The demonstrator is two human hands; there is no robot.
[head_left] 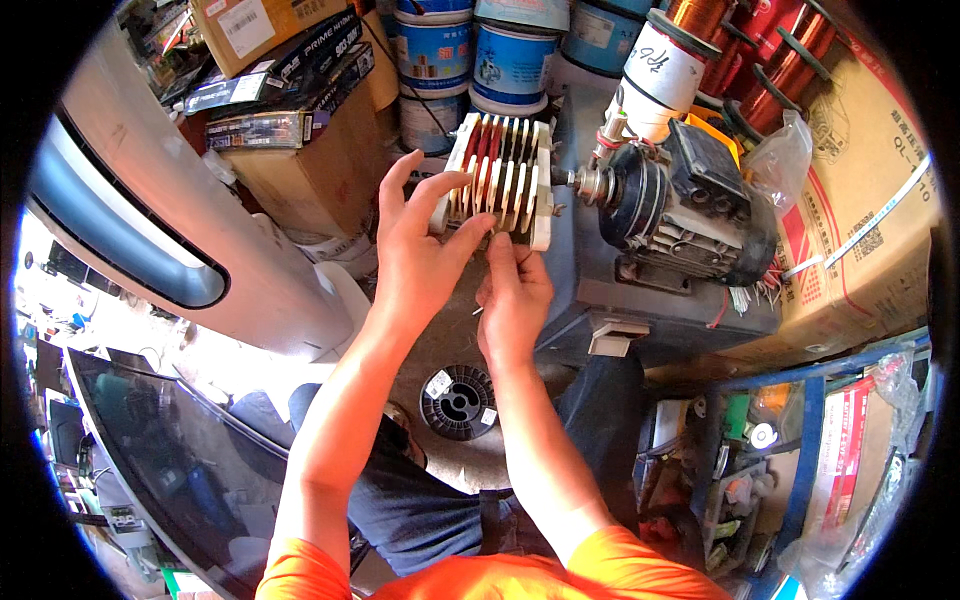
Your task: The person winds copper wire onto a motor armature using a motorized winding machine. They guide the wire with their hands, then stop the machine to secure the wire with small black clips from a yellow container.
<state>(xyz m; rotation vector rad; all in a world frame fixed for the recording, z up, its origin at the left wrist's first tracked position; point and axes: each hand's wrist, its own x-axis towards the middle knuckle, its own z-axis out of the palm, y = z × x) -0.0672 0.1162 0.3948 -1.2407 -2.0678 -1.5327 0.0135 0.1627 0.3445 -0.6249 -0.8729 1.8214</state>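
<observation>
While a silver-white curved casing (220, 230) fills the left side of the view, a printed cardboard carton (870, 240) stands at the far right. Between them sits a dark grey box-like stand (590, 290). An electric motor (690, 215), black with a finned body, is on top of the stand, its shaft end pointing left. Blue-labelled buckets (512, 68) are stacked at the back; spools of copper wire (800, 60) lie tilted behind the motor, near the carton.

The multi-slot coil former (500, 185), with pale flanges, is just left of the motor's shaft end, above the stand's left edge. Dark red wire shows in its rear left slots.

Left hand (425, 245): fingers wide, index bent over the former's left end, thumb along its front edge. Right hand (515, 300): thumb and index narrow, tips at the former's lower front edge, just beside the left thumb; cannot tell what, if anything, lies between them.

A black reel (458, 402) with pale labels lies flat on the floor, seen between the forearms. Smallest item: a thin pale piece (478, 311) protruding left of the right hand; cannot tell whether held.
</observation>
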